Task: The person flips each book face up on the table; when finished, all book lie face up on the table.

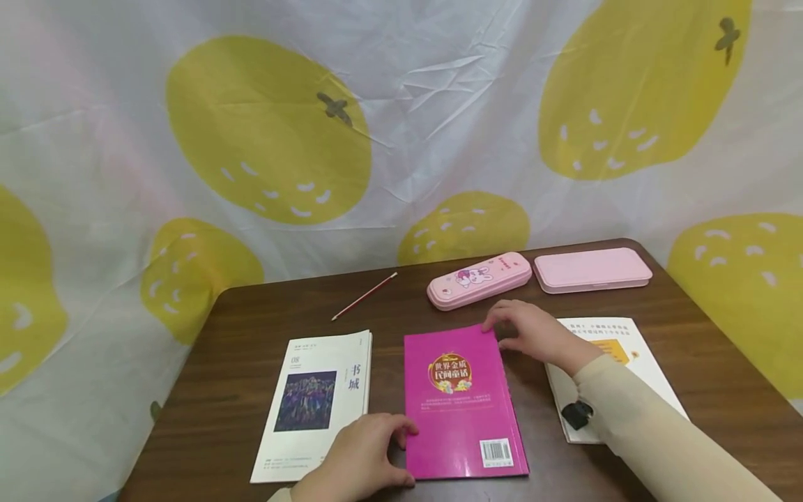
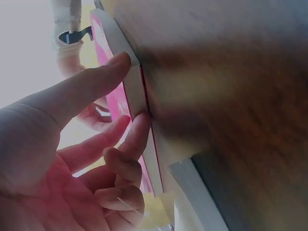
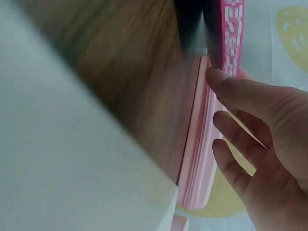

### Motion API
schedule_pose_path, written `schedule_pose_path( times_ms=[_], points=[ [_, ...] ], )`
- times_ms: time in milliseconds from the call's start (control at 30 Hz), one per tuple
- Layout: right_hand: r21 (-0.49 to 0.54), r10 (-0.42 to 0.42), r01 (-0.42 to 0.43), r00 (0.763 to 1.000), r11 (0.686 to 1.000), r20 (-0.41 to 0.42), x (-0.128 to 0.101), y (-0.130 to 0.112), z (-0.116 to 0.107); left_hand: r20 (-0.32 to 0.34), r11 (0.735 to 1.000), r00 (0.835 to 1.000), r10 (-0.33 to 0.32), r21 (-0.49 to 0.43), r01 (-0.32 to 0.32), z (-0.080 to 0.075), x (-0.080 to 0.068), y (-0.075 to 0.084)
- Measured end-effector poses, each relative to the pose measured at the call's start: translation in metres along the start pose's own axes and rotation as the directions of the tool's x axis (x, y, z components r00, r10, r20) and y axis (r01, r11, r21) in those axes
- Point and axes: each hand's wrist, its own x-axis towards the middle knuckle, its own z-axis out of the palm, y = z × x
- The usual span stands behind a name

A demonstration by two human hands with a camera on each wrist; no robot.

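A magenta book (image 1: 463, 401) lies shut on the brown table (image 1: 238, 348), barcode side up. My left hand (image 1: 370, 453) rests at its lower left edge. In the left wrist view the thumb (image 2: 96, 79) lies along the book's (image 2: 115, 103) edge and a fingertip touches that edge lower down. My right hand (image 1: 530, 333) touches the book's upper right corner with relaxed fingers. In the right wrist view the thumb tip (image 3: 216, 79) presses on the page block (image 3: 197, 144) and the other fingers are spread apart.
A white magazine (image 1: 316, 404) lies left of the book. A white and yellow booklet (image 1: 617, 345) lies under my right forearm. Behind stand a pink bunny pencil case (image 1: 479, 279), a plain pink case (image 1: 592, 270) and a red pencil (image 1: 365, 296).
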Motion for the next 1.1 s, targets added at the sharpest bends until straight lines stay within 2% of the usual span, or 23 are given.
schedule_pose_path(
  times_ms=[67, 233, 400, 600, 800, 967, 1100],
  points=[
    [0.000, 0.009, -0.009, 1.000, 1.000, 0.010, -0.001, 0.000, 0.000, -0.004, 0.999, 1.000, 0.004, 0.035, -0.004, 0.000, -0.001, 0.002],
    [0.002, -0.037, 0.037, 0.997, 0.999, 0.071, -0.002, -0.002, 0.005, -0.016, 0.995, 1.000, 0.018, 0.095, -0.016, 0.001, -0.002, 0.006],
    [-0.021, -0.031, 0.032, 0.998, 0.999, 0.060, -0.005, -0.002, 0.006, -0.022, 0.995, 1.000, 0.018, 0.096, -0.016, 0.001, 0.000, 0.007],
    [0.015, -0.033, 0.032, 0.994, 0.999, 0.103, -0.007, -0.002, 0.003, -0.038, 0.996, 0.999, 0.022, 0.088, -0.019, 0.002, -0.002, 0.007],
    [0.021, -0.017, 0.017, 0.999, 1.000, 0.042, -0.003, 0.002, 0.001, -0.052, 0.997, 0.998, 0.031, 0.073, -0.027, 0.000, -0.003, 0.005],
    [0.023, -0.054, 0.054, 0.998, 0.998, 0.012, -0.005, 0.007, 0.000, -0.045, 0.997, 0.999, 0.022, 0.079, -0.019, 0.000, -0.005, 0.003],
    [0.044, -0.030, 0.029, 1.000, 0.999, 0.003, -0.007, 0.010, -0.003, -0.059, 0.997, 0.998, 0.008, 0.075, -0.003, 0.000, -0.007, 0.002]
  ],
)
